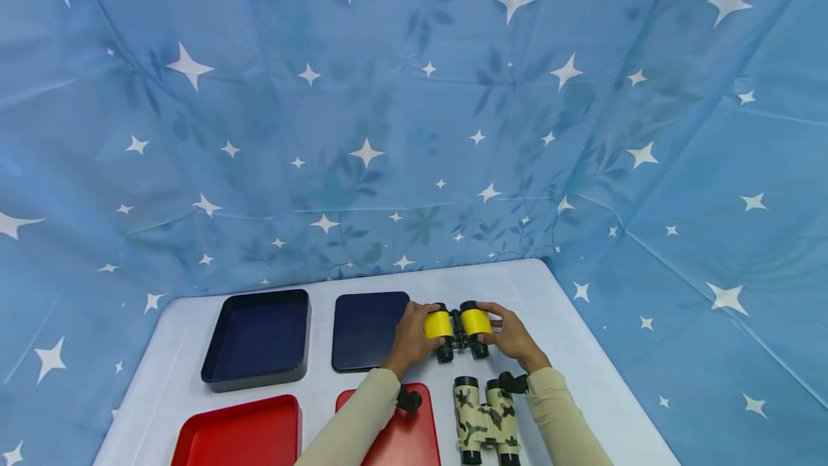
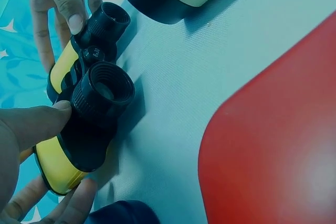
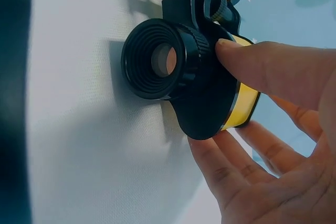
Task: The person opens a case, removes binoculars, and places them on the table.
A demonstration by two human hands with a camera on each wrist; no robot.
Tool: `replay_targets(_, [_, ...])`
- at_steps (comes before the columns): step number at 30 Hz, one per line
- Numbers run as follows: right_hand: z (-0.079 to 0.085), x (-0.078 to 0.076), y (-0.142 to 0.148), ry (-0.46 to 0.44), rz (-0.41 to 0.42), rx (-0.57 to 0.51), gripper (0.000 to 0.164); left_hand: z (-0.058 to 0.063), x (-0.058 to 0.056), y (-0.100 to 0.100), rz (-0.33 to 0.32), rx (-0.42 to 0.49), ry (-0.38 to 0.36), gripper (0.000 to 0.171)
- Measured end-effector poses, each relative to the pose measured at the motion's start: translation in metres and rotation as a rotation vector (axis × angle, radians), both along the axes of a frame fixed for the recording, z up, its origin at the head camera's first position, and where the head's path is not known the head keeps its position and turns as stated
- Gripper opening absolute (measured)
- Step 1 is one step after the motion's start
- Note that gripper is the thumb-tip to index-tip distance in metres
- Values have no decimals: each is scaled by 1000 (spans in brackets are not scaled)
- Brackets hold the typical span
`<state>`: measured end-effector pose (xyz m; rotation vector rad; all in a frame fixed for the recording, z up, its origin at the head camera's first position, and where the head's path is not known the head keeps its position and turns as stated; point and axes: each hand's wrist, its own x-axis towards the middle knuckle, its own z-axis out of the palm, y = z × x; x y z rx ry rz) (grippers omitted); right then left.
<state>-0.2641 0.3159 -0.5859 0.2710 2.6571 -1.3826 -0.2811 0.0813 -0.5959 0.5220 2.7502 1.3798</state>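
Note:
Yellow-and-black binoculars [image 1: 475, 321] are at the far right part of the table, eyepieces toward the wearer. My left hand [image 1: 412, 336] grips their left barrel, thumb [image 2: 42, 124] beside the eyepiece and fingers round the outer side. From the other side my right hand [image 1: 514, 336] grips the right barrel, its thumb [image 3: 273, 69] on the black body and the fingers beneath. In the right wrist view the black eyepiece [image 3: 184, 61] faces the camera. Camouflage binoculars [image 1: 468, 416] lie nearer, close to the right forearm, with neither hand on them.
A dark blue tray [image 1: 304, 351] stands at the far left, with a flat dark blue panel [image 1: 365, 326] to its right. Nearer are a red tray [image 1: 294, 416] and a flat red panel [image 1: 420, 430], partly under the left forearm. A star-patterned curtain [image 1: 401, 128] surrounds the white table [image 1: 517, 282].

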Motion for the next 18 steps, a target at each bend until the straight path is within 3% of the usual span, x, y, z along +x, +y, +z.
replay_targets(5, [1,1,-5,-1,-18,74,75,3,1,-1,-6,-11,4,65])
replay_targets(13, [6,8,-16,77,3,309,72,6,5,-3,-18,-60,41,66])
replay_targets(18, [10,13,-22,104,5,353,71,4,7,-3,-21,-113,39,68])
